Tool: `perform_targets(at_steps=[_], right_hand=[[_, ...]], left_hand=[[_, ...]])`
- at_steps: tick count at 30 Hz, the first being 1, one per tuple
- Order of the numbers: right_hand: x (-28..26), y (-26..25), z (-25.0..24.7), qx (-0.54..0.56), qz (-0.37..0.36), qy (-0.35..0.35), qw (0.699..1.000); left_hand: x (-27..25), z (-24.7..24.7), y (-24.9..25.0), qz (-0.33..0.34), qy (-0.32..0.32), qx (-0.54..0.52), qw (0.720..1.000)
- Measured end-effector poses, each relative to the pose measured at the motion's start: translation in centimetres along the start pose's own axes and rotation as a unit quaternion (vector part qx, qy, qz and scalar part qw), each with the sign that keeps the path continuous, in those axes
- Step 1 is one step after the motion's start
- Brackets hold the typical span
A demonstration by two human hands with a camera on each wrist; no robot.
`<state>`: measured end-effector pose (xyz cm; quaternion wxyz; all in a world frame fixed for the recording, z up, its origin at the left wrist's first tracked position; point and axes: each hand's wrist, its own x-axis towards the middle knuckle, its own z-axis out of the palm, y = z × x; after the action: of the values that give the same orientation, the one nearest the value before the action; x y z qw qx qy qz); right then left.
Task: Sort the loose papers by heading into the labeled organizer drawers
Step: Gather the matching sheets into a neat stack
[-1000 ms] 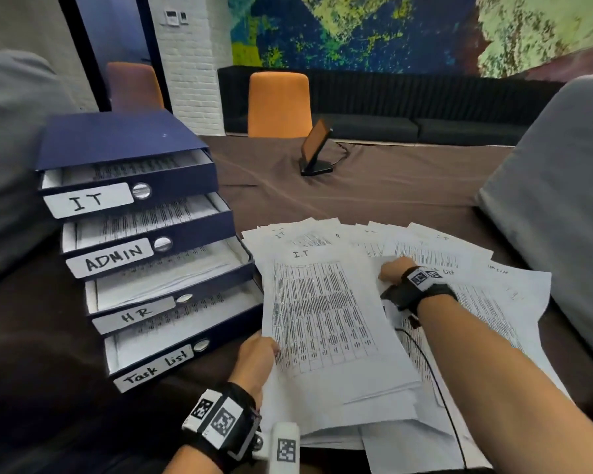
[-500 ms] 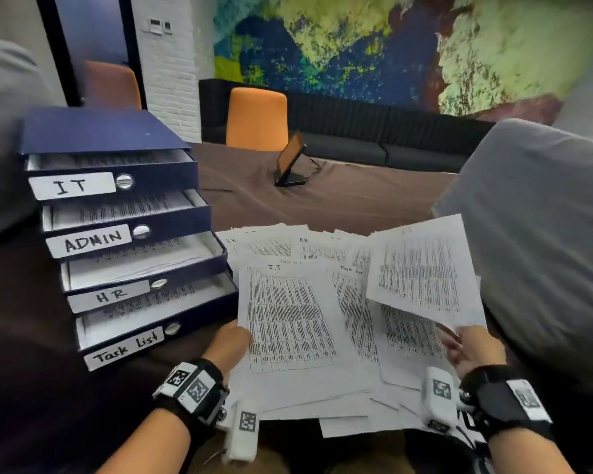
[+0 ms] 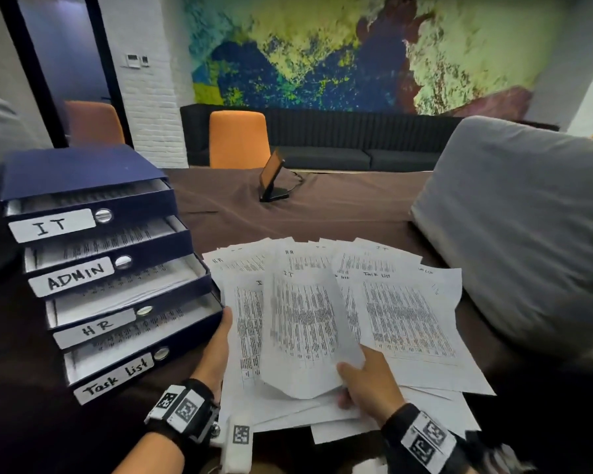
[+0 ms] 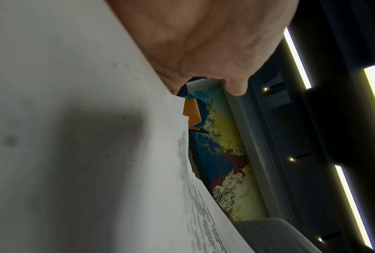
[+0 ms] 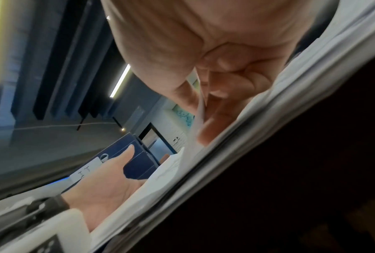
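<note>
**Paper headed IT lifted from the pile, drawers waiting at nine o'clock**

Sheets lie fanned across the desk (image 3: 322, 213), their handwritten headings left showing at the top edges, probably so each can be read without lifting it. The right hand (image 3: 365, 381) pinches the near corner of one IT sheet (image 3: 302, 323), thumb on top and fingers beneath, so the page bows upward off the loose papers (image 3: 408, 313); the right wrist view shows the paper edge caught between thumb and fingers. The left hand (image 3: 216, 347) lies at the pile's nine o'clock edge, fingers hidden under the sheets, seemingly steadying or lifting them; how far they curl I cannot tell.

At nine to ten o'clock stands the blue organizer (image 3: 83, 176), its four drawers pulled out in steps so every label reads: the IT drawer (image 3: 53, 225) on top, then ADMIN, HR and Task List, each already holding paper. The lifted sheet likely belongs in the top one.

A brown cloth covers the desk. At twelve o'clock sits a small tilted screen (image 3: 271, 176), beyond it an orange chair (image 3: 238, 138), a dark sofa and a colourful mural. A grey cushion (image 3: 514, 227) crowds in at three o'clock.
</note>
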<state>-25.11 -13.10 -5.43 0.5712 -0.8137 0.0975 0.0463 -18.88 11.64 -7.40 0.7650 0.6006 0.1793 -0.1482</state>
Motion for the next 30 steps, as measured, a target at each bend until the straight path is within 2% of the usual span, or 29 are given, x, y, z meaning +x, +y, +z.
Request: perform_targets(at_steps=[3,5,9,11,13,17,19,21,26,30], right_hand=[[-0.4,0.4,1.1,-0.049,-0.026,-0.025,0.998],[-0.5,0.4,1.3,-0.07,-0.036,-0.028,0.997],[-0.2,0.2,0.3,-0.079,-0.054,0.039,0.995],[0.5,0.0,-0.7,-0.068,-0.046,0.079,0.993],[1.4,-0.3,-1.6,-0.021,-0.032,0.089,0.995],[3.2,-2.4,-2.6,0.117,0.015,-0.005,0.993],[4.3,-3.6,-3.3,0.169,0.013,-0.059,0.984],[4.7,-5.2,-4.2,0.171,-0.027,-0.065,0.983],[2.7,-7.3,-6.6,0.179,-0.152,0.007,0.972],[1.0,-6.3,-6.7,0.196,-0.183,0.046,0.962]], left_hand=[[1.6,-1.1,-1.3,0.012,-0.013,0.038,0.999],[0.2,-0.4,-0.7,0.025,0.012,0.075,0.997],[-0.1,0.0,-1.0,0.037,0.056,0.146,0.987],[0.0,0.0,-0.4,0.052,0.062,0.145,0.986],[-0.1,0.2,0.5,0.069,0.058,0.117,0.989],[-0.6,0.3,1.7,0.117,0.03,0.074,0.99],[-1.3,0.9,2.5,0.151,-0.002,0.081,0.985],[-2.3,1.6,3.5,0.182,-0.027,0.087,0.979],[-4.7,4.2,5.7,0.245,-0.063,0.081,0.964],[-5.8,5.9,5.9,0.276,-0.057,0.076,0.956]])
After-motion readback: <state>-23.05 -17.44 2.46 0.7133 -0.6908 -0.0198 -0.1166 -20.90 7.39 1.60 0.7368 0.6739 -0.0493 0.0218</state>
